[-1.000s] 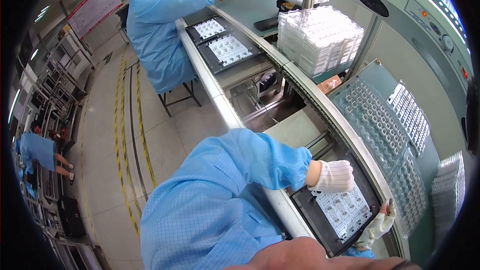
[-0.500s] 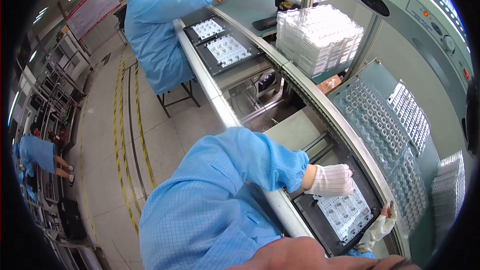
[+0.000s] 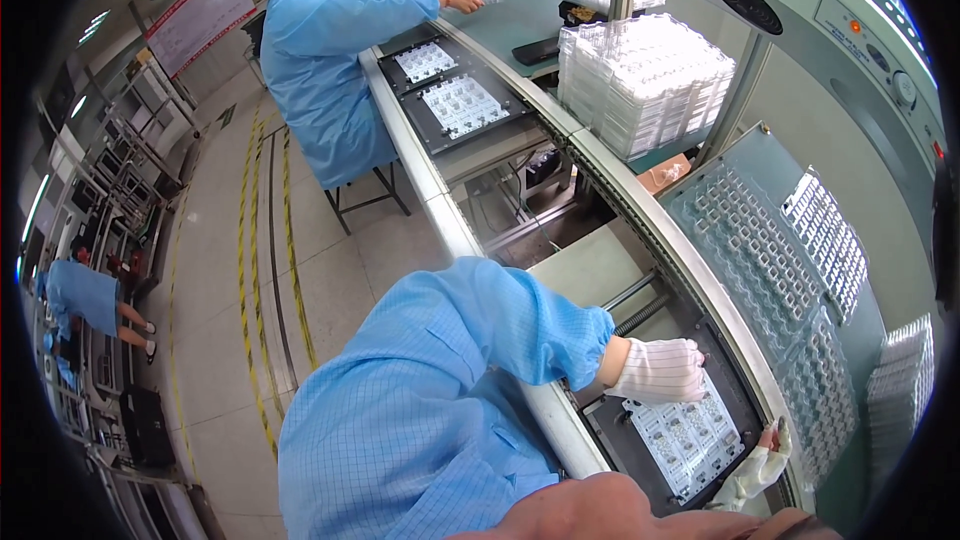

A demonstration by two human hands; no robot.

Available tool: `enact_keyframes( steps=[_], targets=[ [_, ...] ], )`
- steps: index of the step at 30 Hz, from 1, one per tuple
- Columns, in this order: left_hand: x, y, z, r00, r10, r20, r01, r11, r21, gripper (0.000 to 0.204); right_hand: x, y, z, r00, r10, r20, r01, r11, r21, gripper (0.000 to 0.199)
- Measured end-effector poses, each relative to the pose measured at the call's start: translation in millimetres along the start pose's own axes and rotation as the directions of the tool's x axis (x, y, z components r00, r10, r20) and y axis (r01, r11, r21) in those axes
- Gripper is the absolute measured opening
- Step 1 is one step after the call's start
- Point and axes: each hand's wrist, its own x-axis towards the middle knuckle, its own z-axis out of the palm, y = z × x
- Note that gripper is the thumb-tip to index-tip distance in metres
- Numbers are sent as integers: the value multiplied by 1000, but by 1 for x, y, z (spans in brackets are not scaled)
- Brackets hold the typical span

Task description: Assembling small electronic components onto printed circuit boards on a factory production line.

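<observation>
Far off at the left, a co-worker (image 3: pixel 330 50) in blue sat at the conveyor (image 3: pixel 420 170), both hands out over the green bench. Two dark trays (image 3: pixel 455 100) of white parts lay on the belt beside that person. Nearer, the wearer's blue sleeve (image 3: pixel 470 360) crossed the conveyor's near edge. The left hand (image 3: pixel 660 370), in a white striped glove, rested loosely curled on the top edge of a black tray (image 3: pixel 610 430); I could not tell whether it gripped anything. A white panel (image 3: pixel 690 435) of small parts lay in that tray, just below the hand. The right hand (image 3: pixel 755 465), gloved too, sat at the tray's lower right corner, fingers bent against the conveyor's far rail; whether it held something was hidden from me. Beyond the rail, clear blister trays (image 3: pixel 760 250) lay spread on the bench, and a stack (image 3: pixel 640 80) of them stood further up.
</observation>
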Motion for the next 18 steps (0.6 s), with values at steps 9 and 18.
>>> enact_keyframes(
  steps=[9, 18],
  targets=[
    [2, 3, -4, 1000, -12, 24, 10, 997, 82, 17, 10, 1, 2, 999, 31, -45, -22, 984, 179, 36],
    [14, 4, -6, 995, -86, 46, 96, 951, -293, 5, -18, -47, 5, 994, 66, -91, -59, 995, 77, 30]
  ],
)
